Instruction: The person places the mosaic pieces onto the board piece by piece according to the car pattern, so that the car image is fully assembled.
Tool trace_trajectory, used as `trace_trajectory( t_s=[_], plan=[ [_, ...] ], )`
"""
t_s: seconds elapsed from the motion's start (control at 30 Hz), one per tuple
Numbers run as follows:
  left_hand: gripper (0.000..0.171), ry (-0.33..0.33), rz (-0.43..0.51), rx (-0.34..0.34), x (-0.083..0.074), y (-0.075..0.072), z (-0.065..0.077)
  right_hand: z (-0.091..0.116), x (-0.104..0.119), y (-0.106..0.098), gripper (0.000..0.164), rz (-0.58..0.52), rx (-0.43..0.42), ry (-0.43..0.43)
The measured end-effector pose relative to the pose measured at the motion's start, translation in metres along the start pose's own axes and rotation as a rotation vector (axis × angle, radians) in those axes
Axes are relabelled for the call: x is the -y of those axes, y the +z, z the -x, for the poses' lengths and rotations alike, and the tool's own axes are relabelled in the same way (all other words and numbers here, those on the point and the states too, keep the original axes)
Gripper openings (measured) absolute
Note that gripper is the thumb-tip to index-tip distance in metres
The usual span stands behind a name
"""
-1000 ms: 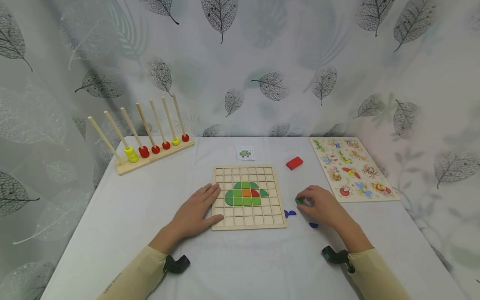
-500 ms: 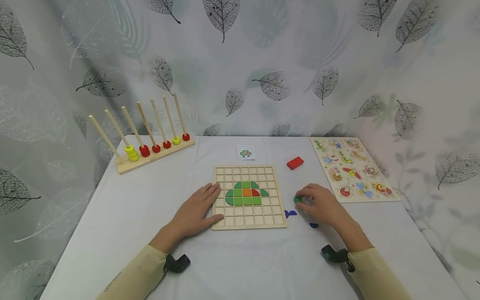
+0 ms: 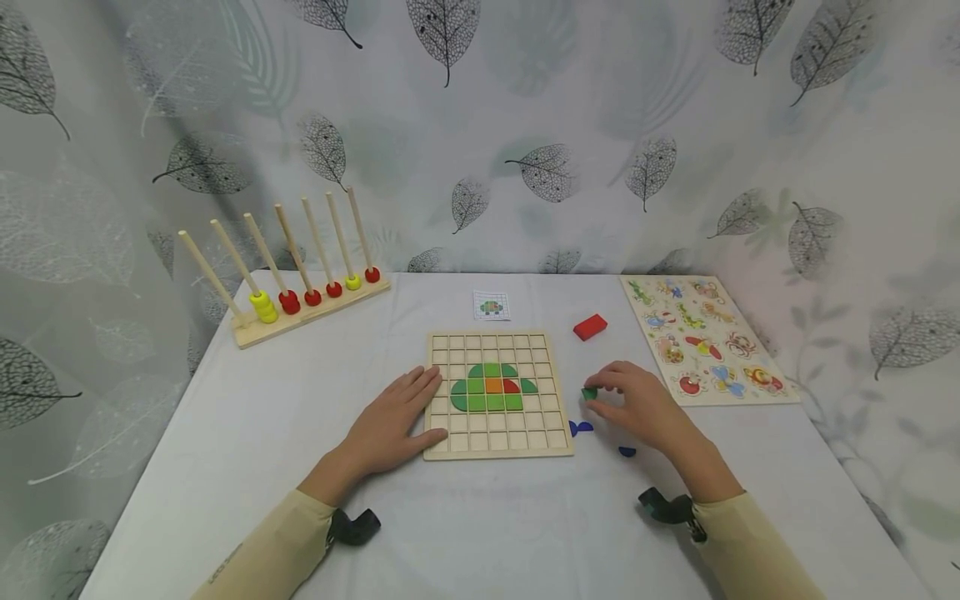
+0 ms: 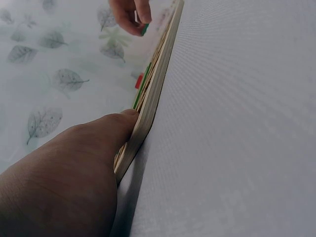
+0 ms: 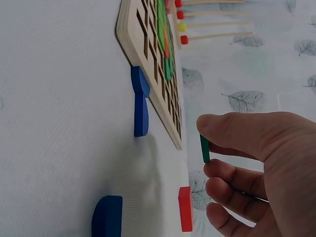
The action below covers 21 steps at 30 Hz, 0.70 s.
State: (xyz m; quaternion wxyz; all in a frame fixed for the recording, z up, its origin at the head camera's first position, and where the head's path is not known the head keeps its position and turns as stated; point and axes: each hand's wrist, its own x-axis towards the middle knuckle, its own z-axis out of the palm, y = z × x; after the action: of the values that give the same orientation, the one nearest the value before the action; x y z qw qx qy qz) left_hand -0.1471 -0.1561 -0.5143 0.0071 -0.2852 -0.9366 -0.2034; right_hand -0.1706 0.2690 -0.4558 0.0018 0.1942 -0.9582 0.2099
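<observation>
My left hand [image 3: 393, 423] rests flat against the left side of the wooden grid board [image 3: 561, 417], its fingertips and thumb on the frame. Green, orange and red tiles [image 3: 484, 386] lie together in the middle cells. To the right of the board, my right hand [image 3: 636, 402] pinches a small green piece [image 5: 205, 148] between thumb and fingers, raised above the cloth. Two blue pieces [image 3: 581, 427] touch or nearly touch the board's right edge. A third blue piece [image 3: 627, 452], with a curved edge, lies below the right hand.
A red block [image 3: 590, 327] sits behind the right hand. Behind the board lies a small pattern card [image 3: 491, 306]. A peg stand [image 3: 311, 310] with red and yellow beads occupies the back left, and an animal picture board [image 3: 705, 337] the back right.
My right hand has moved slightly left and away from me, carrying the green piece nearer the board. The left hand has stayed in place.
</observation>
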Motion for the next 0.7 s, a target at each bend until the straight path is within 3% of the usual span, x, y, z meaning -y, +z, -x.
trace_trajectory(
  t_s=[0.7],
  plan=[
    [0.091, -0.006, 0.002, 0.011, 0.000, 0.000, 0.000, -0.015, 0.024, 0.004, 0.025, -0.019, 0.000, -0.070]
  ],
)
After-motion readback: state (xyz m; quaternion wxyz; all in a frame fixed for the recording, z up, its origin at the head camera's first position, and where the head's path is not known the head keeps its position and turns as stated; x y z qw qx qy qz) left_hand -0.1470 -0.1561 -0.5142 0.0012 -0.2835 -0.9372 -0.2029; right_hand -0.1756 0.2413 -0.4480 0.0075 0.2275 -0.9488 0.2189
